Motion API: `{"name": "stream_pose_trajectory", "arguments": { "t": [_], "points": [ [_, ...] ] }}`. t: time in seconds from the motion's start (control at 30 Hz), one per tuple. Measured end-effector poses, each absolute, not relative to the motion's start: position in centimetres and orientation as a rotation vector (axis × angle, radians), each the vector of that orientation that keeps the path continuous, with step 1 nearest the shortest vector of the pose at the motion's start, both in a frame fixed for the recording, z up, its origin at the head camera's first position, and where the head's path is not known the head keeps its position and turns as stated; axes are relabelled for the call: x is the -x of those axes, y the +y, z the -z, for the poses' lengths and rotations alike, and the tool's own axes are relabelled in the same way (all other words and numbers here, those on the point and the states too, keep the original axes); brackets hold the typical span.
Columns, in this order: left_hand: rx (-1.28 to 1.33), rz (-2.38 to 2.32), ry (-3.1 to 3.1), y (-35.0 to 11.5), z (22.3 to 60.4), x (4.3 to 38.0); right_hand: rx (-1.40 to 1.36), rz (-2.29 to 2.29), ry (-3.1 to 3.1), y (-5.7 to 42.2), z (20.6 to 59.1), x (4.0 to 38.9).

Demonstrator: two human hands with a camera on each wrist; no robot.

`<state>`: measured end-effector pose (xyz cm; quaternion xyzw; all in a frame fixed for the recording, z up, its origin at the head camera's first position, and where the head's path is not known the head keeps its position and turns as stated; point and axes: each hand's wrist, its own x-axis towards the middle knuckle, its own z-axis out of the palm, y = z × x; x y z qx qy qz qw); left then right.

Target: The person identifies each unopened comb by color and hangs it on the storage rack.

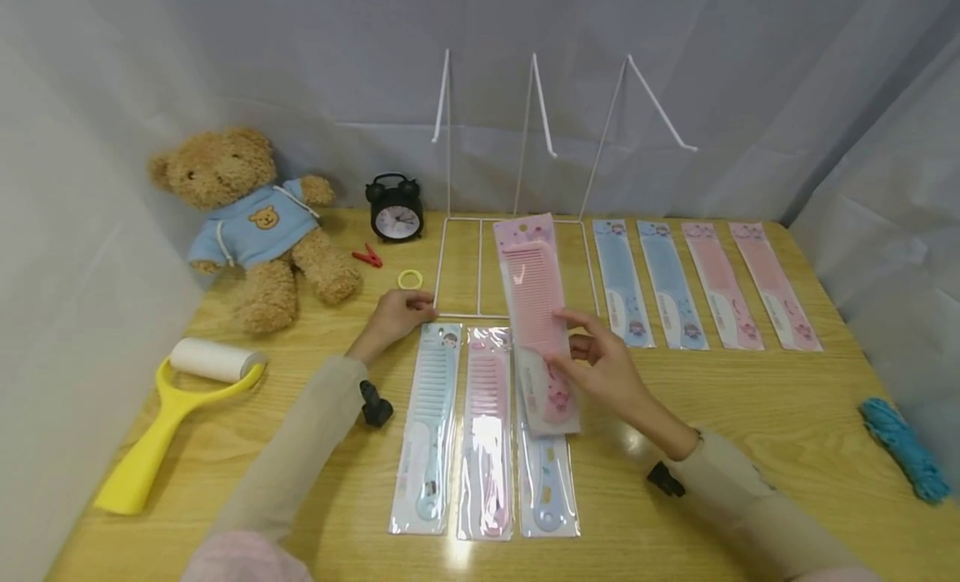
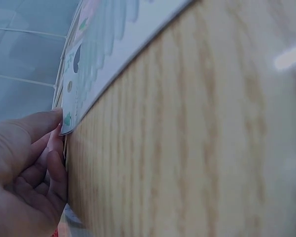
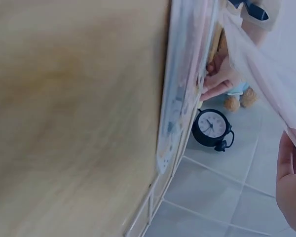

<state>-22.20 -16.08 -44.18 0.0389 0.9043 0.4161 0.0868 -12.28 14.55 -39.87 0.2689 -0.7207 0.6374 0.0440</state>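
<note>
My right hand (image 1: 600,361) pinches a packaged pink comb (image 1: 532,298) by its right edge, raised over the front of a white wire rack (image 1: 480,265). In the right wrist view the package tilts away from the table, with the fingers at its edge. My left hand (image 1: 397,319) grips the rack's front left corner, thumb and forefinger beside the end of a packaged pale green comb (image 2: 108,44). In front of the rack lie that green comb, a packaged pink comb (image 1: 486,432) and a packaged blue comb (image 1: 550,490), whose upper part is hidden behind the held package.
Three white prongs (image 1: 543,107) rise at the rack's back. Two blue comb packages (image 1: 624,282) and two pink ones (image 1: 722,286) lie to its right. Around stand a teddy bear (image 1: 258,223), alarm clock (image 1: 396,211), red clip (image 1: 367,255), yellow ring (image 1: 410,279), lint roller (image 1: 165,407) and blue cord (image 1: 903,449).
</note>
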Motion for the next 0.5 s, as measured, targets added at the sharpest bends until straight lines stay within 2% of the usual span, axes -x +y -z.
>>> {"name": "stream_pose_trajectory", "arguments": {
  "t": [0.5],
  "points": [
    [-0.113, -1.229, 2.706, -16.1, 44.2, 22.2, -0.941, -1.856, -2.032, 10.9, 37.5, 16.7]
  ]
}}
